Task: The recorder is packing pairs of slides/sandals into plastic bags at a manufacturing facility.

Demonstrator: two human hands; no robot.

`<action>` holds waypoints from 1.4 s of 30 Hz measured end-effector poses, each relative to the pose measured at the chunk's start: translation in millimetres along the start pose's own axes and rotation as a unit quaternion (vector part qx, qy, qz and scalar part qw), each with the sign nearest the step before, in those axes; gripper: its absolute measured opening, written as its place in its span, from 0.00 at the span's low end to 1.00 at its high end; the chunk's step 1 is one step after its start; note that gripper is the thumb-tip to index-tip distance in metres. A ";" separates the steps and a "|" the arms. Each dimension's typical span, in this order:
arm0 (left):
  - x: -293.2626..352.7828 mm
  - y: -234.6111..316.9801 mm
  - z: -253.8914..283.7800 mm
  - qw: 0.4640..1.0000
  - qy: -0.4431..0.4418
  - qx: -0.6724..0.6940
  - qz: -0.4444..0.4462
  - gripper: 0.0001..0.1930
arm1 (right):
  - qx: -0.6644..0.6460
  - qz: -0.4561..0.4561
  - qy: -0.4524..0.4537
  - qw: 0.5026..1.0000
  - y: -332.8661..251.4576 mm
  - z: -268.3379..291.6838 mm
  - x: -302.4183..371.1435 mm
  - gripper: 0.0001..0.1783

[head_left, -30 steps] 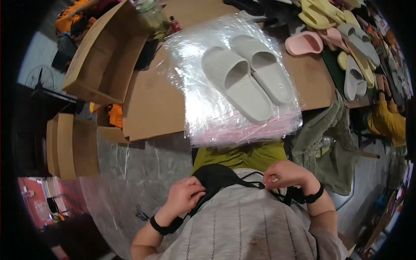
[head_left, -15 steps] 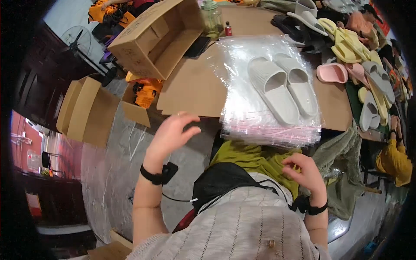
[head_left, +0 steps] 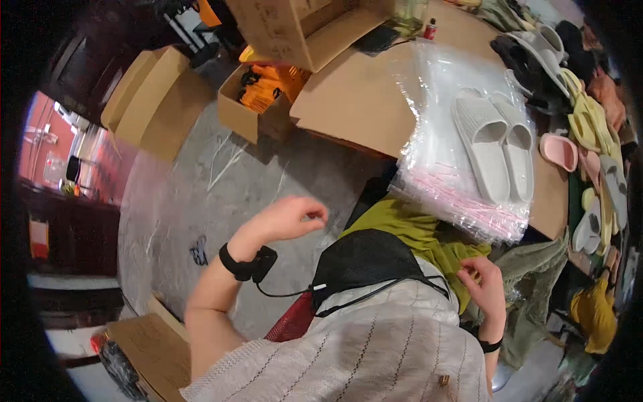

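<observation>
My left hand point(head_left: 289, 218) hangs in the air over the grey floor, left of my lap. Its fingers are loosely bent, with a gap to the thumb and nothing visible between them. Beside the olive-green cloth on my lap is my right hand point(head_left: 483, 285), also empty, fingers half curled and apart. A pair of light grey slide sandals point(head_left: 487, 144) lies side by side, toes away from me, on a stack of clear plastic bags point(head_left: 429, 144) with pink edges at the table's near side. Neither hand touches the sandals or bags.
Cardboard covers the table point(head_left: 358, 100); a large open carton point(head_left: 288, 30) stands at its far left. More slippers, including a pink one point(head_left: 558, 152) and yellow ones point(head_left: 585, 127), crowd the right. On the floor, a box point(head_left: 251, 114) holds orange items near another open carton point(head_left: 157, 100).
My view has swung left and down, so the table and sandals sit farther right. My left hand has drawn back from the table edge, its fingers more curled. The sandals stay on the bags.
</observation>
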State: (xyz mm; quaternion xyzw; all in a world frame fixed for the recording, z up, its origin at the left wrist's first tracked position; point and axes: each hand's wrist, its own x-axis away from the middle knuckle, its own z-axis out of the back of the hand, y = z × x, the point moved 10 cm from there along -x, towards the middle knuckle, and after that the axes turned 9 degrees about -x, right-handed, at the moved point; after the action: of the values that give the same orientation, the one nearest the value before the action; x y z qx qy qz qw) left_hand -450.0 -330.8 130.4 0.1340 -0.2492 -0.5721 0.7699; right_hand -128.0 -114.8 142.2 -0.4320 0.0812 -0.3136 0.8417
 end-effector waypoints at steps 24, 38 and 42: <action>129.4 -42.8 -258.4 0.725 -0.403 0.522 0.199 0.20 | -0.001 -0.025 -0.103 0.994 14.0 -39.7 -52.6 0.08; 109.6 36.1 -186.8 0.568 -0.330 0.682 0.321 0.18 | -0.071 -0.054 -0.174 0.981 56.0 -26.0 -80.2 0.11; 111.6 42.6 -183.3 0.565 -0.406 0.637 0.334 0.19 | -0.078 -0.106 -0.223 0.966 61.9 -35.4 -78.2 0.12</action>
State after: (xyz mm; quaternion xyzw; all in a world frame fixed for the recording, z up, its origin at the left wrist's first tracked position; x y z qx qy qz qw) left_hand -292.2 -437.8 23.1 0.2505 -0.8619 0.0381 0.4393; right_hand -175.9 -65.3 61.9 -0.5613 -0.1300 -0.2894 0.7644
